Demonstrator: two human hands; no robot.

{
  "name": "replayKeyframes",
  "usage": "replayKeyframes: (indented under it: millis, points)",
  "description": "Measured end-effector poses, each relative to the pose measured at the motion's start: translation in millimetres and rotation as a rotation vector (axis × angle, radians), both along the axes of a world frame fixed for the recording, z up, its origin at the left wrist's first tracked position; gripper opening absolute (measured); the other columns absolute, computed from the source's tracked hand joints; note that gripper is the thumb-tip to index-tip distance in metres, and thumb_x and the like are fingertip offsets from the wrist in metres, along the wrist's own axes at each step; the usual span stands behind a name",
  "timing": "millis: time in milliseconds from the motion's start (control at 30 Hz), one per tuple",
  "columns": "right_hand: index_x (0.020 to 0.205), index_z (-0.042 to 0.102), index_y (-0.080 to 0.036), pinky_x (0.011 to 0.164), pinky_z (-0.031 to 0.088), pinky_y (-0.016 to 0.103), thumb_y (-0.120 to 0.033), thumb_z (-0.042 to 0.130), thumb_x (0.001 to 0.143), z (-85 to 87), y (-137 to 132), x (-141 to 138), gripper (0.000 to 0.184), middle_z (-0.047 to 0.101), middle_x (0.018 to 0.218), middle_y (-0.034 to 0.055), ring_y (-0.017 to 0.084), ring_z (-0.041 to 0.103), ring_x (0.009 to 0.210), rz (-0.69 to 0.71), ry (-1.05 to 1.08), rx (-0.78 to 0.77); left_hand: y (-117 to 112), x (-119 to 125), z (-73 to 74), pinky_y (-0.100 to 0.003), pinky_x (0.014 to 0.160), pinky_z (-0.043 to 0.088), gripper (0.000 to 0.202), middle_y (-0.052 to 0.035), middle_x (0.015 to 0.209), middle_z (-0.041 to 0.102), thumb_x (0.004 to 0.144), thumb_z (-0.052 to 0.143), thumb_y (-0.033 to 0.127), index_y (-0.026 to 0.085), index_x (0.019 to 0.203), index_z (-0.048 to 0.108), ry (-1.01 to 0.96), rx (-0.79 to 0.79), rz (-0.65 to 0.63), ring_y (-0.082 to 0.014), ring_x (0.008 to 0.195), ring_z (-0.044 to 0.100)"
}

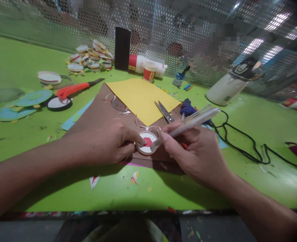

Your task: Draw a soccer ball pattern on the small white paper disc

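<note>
A small round cup base, white with a red rim, lies on the brown board in front of me. A red paper hexagon sits on its face. My left hand has its fingers curled, the index fingertip pressing on the hexagon and the thumb by the rim. In my right hand, a long translucent stick is pinched between thumb and fingers, its lower end at the base's right side. Whether it is one piece or a bundle I cannot make out. Scissors lie partly open just beyond.
Yellow paper covers the board's far part. A blue glue gun with a black cord lies right; a white bottle stands behind. Left are an orange-handled cutter, a tape roll and blue discs. Cup bases pile up behind.
</note>
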State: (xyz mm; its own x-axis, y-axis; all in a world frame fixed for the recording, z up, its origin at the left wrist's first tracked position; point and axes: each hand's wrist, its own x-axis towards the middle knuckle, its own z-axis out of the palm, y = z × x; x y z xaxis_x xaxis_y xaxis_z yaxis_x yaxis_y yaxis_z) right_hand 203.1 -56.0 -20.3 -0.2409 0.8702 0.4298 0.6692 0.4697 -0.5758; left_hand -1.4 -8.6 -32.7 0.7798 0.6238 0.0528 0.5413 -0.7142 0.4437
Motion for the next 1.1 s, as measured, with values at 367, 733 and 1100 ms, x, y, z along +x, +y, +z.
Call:
replayKeyframes:
  millis: [367,733,1100]
  points:
    - [0.073,0.067,-0.018,0.053,0.048,0.021,-0.024,0.058,0.090,-8.7,-3.9,0.0,0.020,0.070,0.068,-0.0004,0.011,0.062,0.057,0.054,0.064,-0.047,0.3,-1.8,-3.2,-0.023,0.053,0.037,0.030,-0.0024,0.062,0.068,0.084,0.048,0.015,0.022,0.092,0.076,-0.011,0.005,-0.008,-0.0115,0.051,0.053]
    - [0.076,0.068,-0.017,0.048,0.047,0.020,-0.022,0.059,0.089,-6.5,-2.3,-1.3,0.017,0.069,0.064,-0.0006,0.011,0.060,0.051,0.040,0.094,-0.090,-0.6,0.0,-0.7,-0.023,0.051,0.036,0.031,-0.0026,0.062,0.068,0.083,0.049,0.016,0.023,0.097,0.077,0.027,-0.013,0.011,-0.0120,0.050,0.054]
    - [0.072,0.065,-0.017,0.043,0.042,0.018,-0.015,0.060,0.085,0.7,-1.8,-0.7,0.014,0.063,0.056,-0.0034,0.008,0.053,0.044,-0.005,0.110,-0.042,0.2,-1.5,-2.8,-0.025,0.050,0.032,0.028,-0.0020,0.060,0.067,0.084,0.049,0.015,0.021,0.090,0.075,-0.041,0.027,-0.043,-0.0122,0.049,0.053]
